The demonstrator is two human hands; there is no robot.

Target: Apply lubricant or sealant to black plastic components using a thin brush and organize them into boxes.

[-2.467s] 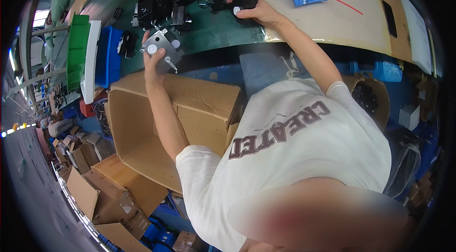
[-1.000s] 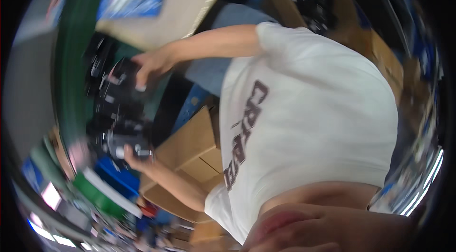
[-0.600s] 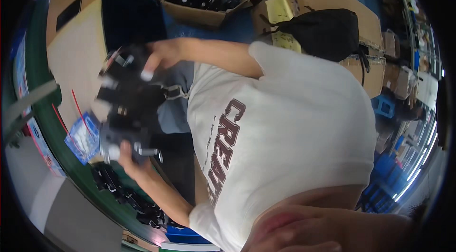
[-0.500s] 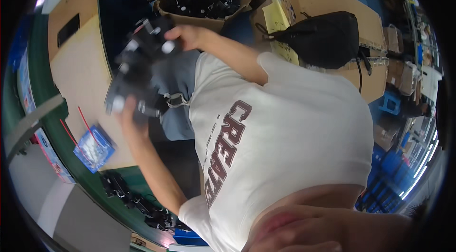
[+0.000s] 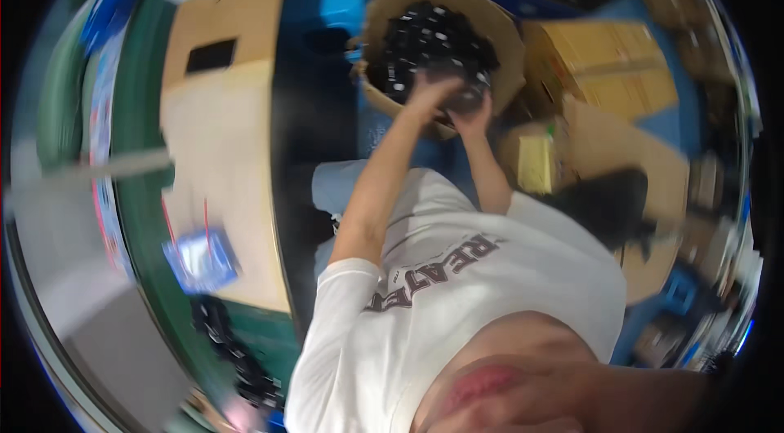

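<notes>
Both hands reach to the near side of an open cardboard box (image 5: 508,53) heaped with small black parts (image 5: 429,35) that have white or shiny spots. My left hand (image 5: 433,94) lies over the near edge of the heap. Close beside it on the right is my right hand (image 5: 472,116), at the box's near rim. A dark, smeared lump (image 5: 467,97) shows between the hands. Motion blurs the fingers, so whether they grip it or have let go does not show. What kind of parts these are cannot be made out.
Left of me stands a pale worktable (image 5: 220,164) with a dark flat phone-like slab (image 5: 211,56) and a blue tray (image 5: 202,260). More black parts (image 5: 233,351) lie beyond its near end. Cartons (image 5: 608,66) and a black bag (image 5: 604,204) are at right.
Both hands have swung right and away from me, from beside the worktable to the box. The cluster of black parts they held is now hard to tell from the heap. My view has turned.
</notes>
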